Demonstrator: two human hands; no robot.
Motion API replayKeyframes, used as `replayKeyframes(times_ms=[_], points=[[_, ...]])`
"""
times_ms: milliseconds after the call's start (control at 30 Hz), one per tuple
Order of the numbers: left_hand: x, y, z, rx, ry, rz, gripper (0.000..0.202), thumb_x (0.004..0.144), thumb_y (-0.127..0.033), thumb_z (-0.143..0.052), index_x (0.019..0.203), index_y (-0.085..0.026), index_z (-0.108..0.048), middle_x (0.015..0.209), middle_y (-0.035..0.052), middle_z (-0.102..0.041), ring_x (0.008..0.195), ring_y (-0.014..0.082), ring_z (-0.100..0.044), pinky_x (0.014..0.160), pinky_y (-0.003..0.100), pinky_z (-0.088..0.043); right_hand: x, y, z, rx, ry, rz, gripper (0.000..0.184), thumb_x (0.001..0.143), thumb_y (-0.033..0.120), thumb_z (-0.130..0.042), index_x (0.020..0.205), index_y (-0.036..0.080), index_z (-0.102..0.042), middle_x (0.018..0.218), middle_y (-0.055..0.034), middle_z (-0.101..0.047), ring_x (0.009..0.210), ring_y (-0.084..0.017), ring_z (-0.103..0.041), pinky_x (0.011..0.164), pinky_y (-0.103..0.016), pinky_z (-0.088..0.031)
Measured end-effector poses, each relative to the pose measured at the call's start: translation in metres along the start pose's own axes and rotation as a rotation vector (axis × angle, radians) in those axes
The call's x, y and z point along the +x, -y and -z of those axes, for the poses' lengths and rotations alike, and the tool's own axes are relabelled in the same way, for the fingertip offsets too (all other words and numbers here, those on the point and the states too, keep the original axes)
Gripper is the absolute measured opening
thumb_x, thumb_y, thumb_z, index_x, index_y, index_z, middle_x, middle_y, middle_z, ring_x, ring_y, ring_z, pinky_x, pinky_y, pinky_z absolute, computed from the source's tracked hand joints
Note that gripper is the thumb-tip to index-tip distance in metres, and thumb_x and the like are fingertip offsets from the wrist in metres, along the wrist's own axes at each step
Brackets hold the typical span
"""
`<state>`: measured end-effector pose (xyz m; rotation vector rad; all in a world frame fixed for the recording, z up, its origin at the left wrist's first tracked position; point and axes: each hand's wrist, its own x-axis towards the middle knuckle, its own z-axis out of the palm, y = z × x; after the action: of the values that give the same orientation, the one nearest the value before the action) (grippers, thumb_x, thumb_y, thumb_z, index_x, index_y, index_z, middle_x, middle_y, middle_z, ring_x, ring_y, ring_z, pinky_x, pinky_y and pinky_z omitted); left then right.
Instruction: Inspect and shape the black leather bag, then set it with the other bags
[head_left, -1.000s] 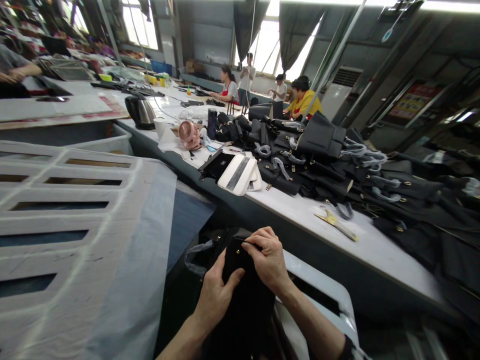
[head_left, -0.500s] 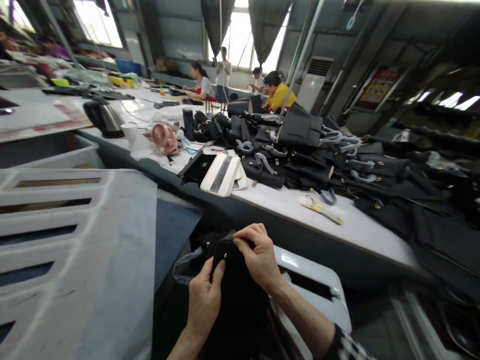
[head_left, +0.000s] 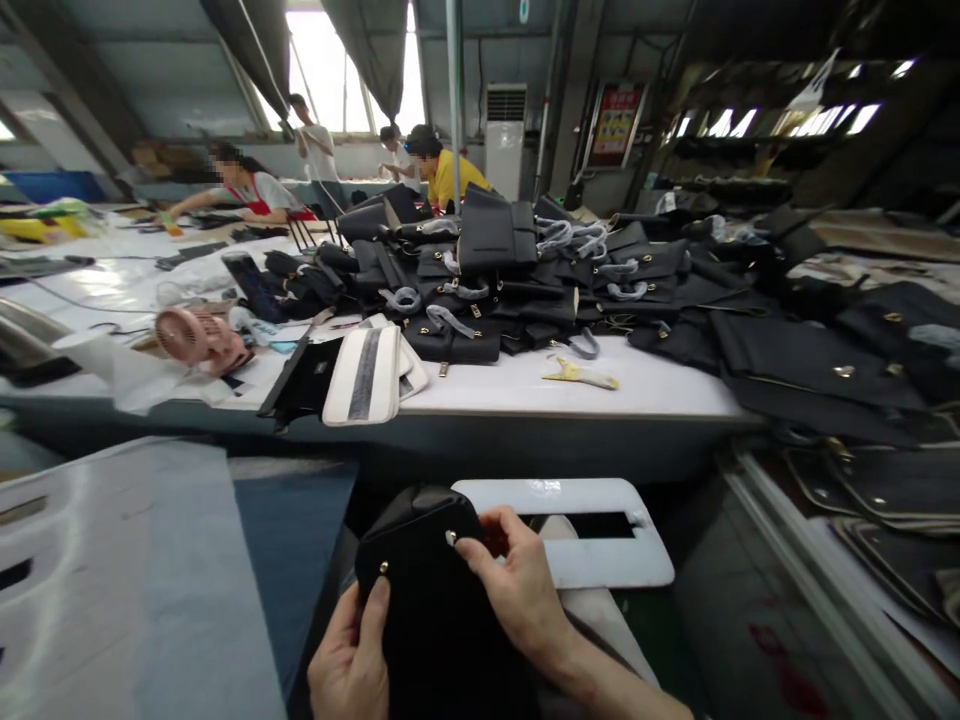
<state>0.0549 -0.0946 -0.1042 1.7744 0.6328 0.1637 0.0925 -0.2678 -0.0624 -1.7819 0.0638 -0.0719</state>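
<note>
A black bag (head_left: 442,610) with two small metal studs near its upper edge is held up in front of me. My left hand (head_left: 352,650) pinches its left edge, the thumb just under the gold-coloured left stud (head_left: 384,567). On the other side my right hand (head_left: 517,580) grips the edge, thumb tip beside the shinier right stud (head_left: 451,538). The right fingers curl behind the bag and are partly hidden. Behind my right hand lies a white plate with a dark slot (head_left: 585,580).
Across the table (head_left: 525,398) lies a heap of black bags (head_left: 495,240) with wrapped handles. Nearer are white panels (head_left: 364,375), yellow-handled snips (head_left: 581,374) and a pink fan (head_left: 199,338). A slotted pale sheet (head_left: 150,580) lies left; more bags (head_left: 877,480) sit right. Co-workers (head_left: 457,175) are beyond.
My view has swung to the right. The bag has turned so both studs face me, and my hands have moved apart, the right thumb going from the top edge to the right stud.
</note>
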Motion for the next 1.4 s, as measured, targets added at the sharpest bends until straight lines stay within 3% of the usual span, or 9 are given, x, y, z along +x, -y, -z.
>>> replayKeyframes(times_ms=[233, 433, 733, 833, 1000, 1233, 1333, 1400], points=[[0.000, 0.001, 0.001, 0.042, -0.118, 0.012, 0.052, 0.080, -0.064, -0.059, 0.111, -0.023, -0.067, 0.104, 0.0033, -0.074, 0.102, 0.0312, -0.066, 0.080, 0.036, -0.057, 0.000, -0.003, -0.016, -0.148, -0.065, 0.192, 0.011, 0.093, 0.028, -0.053, 0.086, 0.019, -0.054, 0.082, -0.0024, -0.058, 0.076, -0.017, -0.055, 0.071, -0.030, -0.041], [0.002, -0.005, -0.005, -0.025, -0.238, 0.130, 0.060, 0.068, -0.067, -0.070, 0.105, -0.019, -0.070, 0.097, 0.0054, -0.075, 0.096, 0.0300, -0.068, 0.074, 0.032, -0.057, 0.004, -0.013, -0.030, -0.153, -0.143, 0.245, 0.024, 0.100, 0.033, -0.039, 0.081, 0.020, -0.049, 0.077, -0.0021, -0.056, 0.070, -0.016, -0.052, 0.065, -0.029, -0.038], [0.004, -0.006, -0.005, -0.325, -0.302, 0.235, 0.060, 0.060, -0.059, -0.081, 0.104, -0.021, -0.070, 0.090, 0.0024, -0.074, 0.078, 0.0187, -0.068, 0.062, 0.020, -0.054, 0.010, -0.019, -0.040, -0.108, -0.149, 0.338, 0.027, 0.100, 0.027, -0.036, 0.074, 0.022, -0.039, 0.066, 0.0024, -0.045, 0.060, -0.013, -0.044, 0.058, -0.027, -0.031], [0.007, -0.001, 0.001, -0.389, -0.333, 0.219, 0.059, 0.063, -0.057, -0.080, 0.109, -0.022, -0.068, 0.090, 0.0013, -0.074, 0.074, 0.0167, -0.068, 0.062, 0.021, -0.054, 0.010, -0.017, -0.040, -0.063, -0.133, 0.337, 0.030, 0.100, 0.028, -0.036, 0.071, 0.022, -0.037, 0.063, 0.0035, -0.041, 0.057, -0.011, -0.040, 0.056, -0.026, -0.029], [0.010, -0.005, 0.004, -0.373, -0.280, 0.195, 0.053, 0.066, -0.056, -0.077, 0.101, -0.017, -0.069, 0.087, 0.0041, -0.074, 0.070, 0.0201, -0.068, 0.062, 0.027, -0.056, 0.012, -0.019, -0.039, 0.003, -0.109, 0.222, 0.035, 0.100, 0.033, -0.036, 0.067, 0.021, -0.035, 0.062, 0.0037, -0.039, 0.057, -0.011, -0.036, 0.055, -0.027, -0.027], [0.005, -0.021, 0.000, -0.564, -0.232, 0.283, 0.046, 0.058, -0.049, -0.083, 0.089, -0.019, -0.067, 0.081, 0.0004, -0.072, 0.072, 0.0163, -0.067, 0.065, 0.021, -0.055, 0.011, -0.014, -0.038, 0.033, -0.082, 0.191, 0.039, 0.099, 0.038, -0.037, 0.065, 0.021, -0.034, 0.060, 0.0038, -0.037, 0.056, -0.011, -0.035, 0.054, -0.027, -0.026], [0.006, -0.015, 0.010, -0.504, -0.128, 0.253, 0.056, 0.056, -0.057, -0.083, 0.093, -0.019, -0.066, 0.084, 0.0023, -0.072, 0.078, 0.0204, -0.068, 0.063, 0.023, -0.055, 0.009, -0.013, -0.037, 0.054, -0.076, 0.188, 0.038, 0.099, 0.038, -0.037, 0.065, 0.021, -0.034, 0.060, 0.0041, -0.036, 0.056, -0.011, -0.034, 0.054, -0.027, -0.026], [0.011, -0.017, 0.023, -0.365, -0.022, 0.147, 0.062, 0.062, -0.061, -0.078, 0.107, -0.020, -0.064, 0.098, 0.0055, -0.072, 0.091, 0.0254, -0.068, 0.071, 0.028, -0.057, 0.006, -0.013, -0.036, 0.066, -0.079, 0.206, 0.037, 0.100, 0.036, -0.037, 0.066, 0.021, -0.034, 0.060, 0.0042, -0.036, 0.056, -0.011, -0.035, 0.054, -0.027, -0.027]])
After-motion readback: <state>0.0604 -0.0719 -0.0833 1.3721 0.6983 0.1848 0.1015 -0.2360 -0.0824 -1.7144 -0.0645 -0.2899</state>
